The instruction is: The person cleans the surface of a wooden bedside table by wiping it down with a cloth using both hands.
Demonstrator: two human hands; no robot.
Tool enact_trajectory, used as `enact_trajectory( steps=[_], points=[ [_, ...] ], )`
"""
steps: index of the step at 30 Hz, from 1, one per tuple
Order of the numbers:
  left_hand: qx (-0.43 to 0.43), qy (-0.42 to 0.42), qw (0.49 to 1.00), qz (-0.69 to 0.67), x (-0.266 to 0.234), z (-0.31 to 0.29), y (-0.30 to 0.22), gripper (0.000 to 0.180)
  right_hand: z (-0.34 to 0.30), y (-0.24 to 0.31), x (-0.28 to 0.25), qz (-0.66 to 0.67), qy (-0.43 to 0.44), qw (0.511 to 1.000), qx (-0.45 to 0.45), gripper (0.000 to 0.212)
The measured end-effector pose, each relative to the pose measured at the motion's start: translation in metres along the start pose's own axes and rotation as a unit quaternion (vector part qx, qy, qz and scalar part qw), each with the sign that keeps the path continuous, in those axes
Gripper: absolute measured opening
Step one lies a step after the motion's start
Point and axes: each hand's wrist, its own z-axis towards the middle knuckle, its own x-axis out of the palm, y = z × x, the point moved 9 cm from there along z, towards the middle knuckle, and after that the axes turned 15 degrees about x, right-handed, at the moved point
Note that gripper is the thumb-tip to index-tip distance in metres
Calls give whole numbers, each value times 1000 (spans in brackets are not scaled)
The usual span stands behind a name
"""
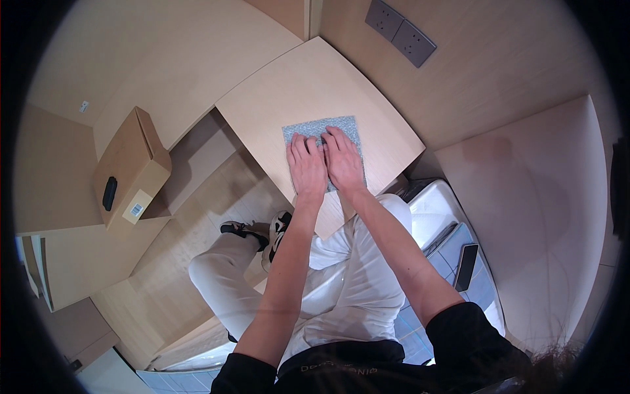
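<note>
A square grey-blue cloth with a speckled surface lies flat on a light wooden tabletop. Both hands rest side by side on it, palms down. My left hand covers its left half, fingers slightly bent and pointing away from me. Beside it, my right hand lies on the right half, its fingers also a little bent, the thumb close to the left hand. Neither hand grips anything that I can see. The middle of the cloth is hidden beneath the hands.
A brown cardboard box with a black handle sits on a shelf at the left. Two grey wall sockets are at the far right. On the blue checked bedding at my right lies a dark phone. My legs are below the tabletop.
</note>
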Motion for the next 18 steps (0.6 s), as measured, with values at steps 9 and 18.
enact_trajectory(
  steps=[9, 18],
  points=[
    [-12, 15, 1000, 11, 2, -2, 2, 36, 0, -2, 3, 2, 12, 1000, 15, 34],
    [-15, 10, 1000, 5, 2, -2, 4, 39, 1, -4, 3, 15, 18, 999, 23, 33]
  ],
)
